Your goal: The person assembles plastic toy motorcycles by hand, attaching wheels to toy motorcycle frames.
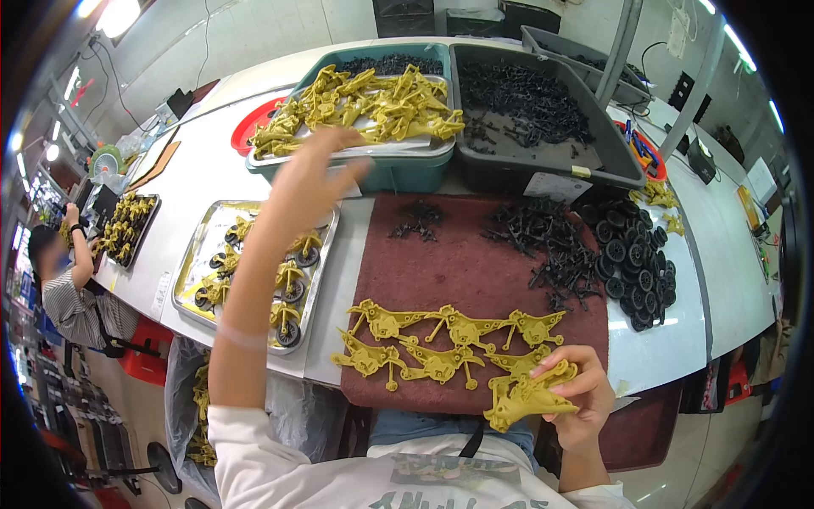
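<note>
My right hand (585,394) is closed around a yellow plastic part (519,400) at the near edge of a dark red mat (403,271). Two rows of similar yellow frame-like parts (465,329) lie on the mat beside it. My left hand (318,174) is raised at the near side of a tray heaped with yellow parts (373,102). Motion blurs it, but thumb and fingers stand apart with nothing seen between them. Whether it touches the tray, I cannot tell.
Small black parts (543,242) and black wheels (632,263) lie at the right. A grey bin (619,165) of black pieces stands behind the mat. Under my left forearm sits a metal tray (193,297) holding yellow parts with wheels. Another person (72,280) works at far left.
</note>
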A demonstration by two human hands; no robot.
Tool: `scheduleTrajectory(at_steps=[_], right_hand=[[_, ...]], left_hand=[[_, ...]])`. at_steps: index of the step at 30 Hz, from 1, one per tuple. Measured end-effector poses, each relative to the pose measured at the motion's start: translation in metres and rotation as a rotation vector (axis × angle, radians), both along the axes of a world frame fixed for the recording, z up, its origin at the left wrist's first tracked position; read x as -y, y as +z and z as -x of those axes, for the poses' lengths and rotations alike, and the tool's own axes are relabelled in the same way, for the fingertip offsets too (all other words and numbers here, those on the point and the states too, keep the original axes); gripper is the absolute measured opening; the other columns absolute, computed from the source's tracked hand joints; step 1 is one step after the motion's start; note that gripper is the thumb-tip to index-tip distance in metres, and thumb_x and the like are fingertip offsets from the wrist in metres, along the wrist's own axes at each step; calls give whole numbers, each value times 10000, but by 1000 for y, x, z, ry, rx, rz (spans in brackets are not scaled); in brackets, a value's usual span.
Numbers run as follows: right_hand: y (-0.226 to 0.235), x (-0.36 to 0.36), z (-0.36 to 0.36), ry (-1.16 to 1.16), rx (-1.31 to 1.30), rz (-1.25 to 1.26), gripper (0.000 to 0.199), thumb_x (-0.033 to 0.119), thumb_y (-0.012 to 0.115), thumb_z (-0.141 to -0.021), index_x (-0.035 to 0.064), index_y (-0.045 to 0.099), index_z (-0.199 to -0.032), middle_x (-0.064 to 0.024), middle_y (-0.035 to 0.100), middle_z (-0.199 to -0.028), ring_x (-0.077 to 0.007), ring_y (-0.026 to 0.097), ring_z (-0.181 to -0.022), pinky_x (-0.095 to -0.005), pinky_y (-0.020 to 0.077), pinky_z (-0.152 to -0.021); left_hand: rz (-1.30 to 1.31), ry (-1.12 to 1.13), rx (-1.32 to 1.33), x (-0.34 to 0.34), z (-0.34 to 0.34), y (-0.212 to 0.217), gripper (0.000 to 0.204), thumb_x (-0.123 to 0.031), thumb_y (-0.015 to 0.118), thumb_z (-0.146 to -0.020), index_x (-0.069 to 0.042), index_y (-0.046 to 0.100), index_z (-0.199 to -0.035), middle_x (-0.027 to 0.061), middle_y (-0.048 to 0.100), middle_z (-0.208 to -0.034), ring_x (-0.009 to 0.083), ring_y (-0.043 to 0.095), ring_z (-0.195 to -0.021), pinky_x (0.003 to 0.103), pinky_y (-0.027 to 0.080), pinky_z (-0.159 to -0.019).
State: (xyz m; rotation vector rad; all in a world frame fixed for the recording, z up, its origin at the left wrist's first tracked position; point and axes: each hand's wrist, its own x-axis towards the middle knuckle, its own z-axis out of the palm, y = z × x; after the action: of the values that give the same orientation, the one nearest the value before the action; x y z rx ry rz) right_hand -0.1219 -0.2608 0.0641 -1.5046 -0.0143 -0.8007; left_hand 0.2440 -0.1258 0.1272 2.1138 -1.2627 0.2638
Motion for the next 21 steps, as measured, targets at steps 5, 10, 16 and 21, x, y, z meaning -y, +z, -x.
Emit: scheduleTrajectory(at_steps=[5, 10, 16, 21], right_hand=[[9, -5, 4, 112, -29, -106, 291, 55, 815, -754, 9, 601, -947, -228, 552, -1157, -289, 650, -994, -371, 548, -862], [8, 16, 15, -53, -50, -100, 283, 82, 809, -771, -1, 583, -922, -229, 548, -1163, -277, 654, -985, -370, 551, -855], [2, 31, 12, -95, -93, -168, 302, 106, 811, -776, 6, 568, -925, -234, 543, -1169, -275, 654, -984, -374, 549, -863], [2, 39, 5, -76, -77, -177, 294, 114, 811, -781, 12, 572, -920, -236, 540, -1177, -286, 650, -986, -375, 543, -866]], left_hand=[[13, 560, 390, 12, -150, -37, 522, -421, 633, -890, -129, 536, -1311, 215, 561, -1273, 384, 558, -1171, 445, 429, -1009], [-168, 472, 47, 48, -152, -39, 468, -424, 654, -865, -119, 560, -1207, 207, 601, -1189, 389, 572, -1128, 467, 451, -962], [86, 382, 148, 40, -143, -28, 389, -260, 677, -872, -72, 507, -1166, 169, 633, -1099, 365, 597, -1084, 444, 469, -905], [289, 446, -59, 36, -126, 8, 546, -242, 664, -845, -90, 409, -1303, 169, 650, -953, 248, 626, -807, 380, 495, -728]])
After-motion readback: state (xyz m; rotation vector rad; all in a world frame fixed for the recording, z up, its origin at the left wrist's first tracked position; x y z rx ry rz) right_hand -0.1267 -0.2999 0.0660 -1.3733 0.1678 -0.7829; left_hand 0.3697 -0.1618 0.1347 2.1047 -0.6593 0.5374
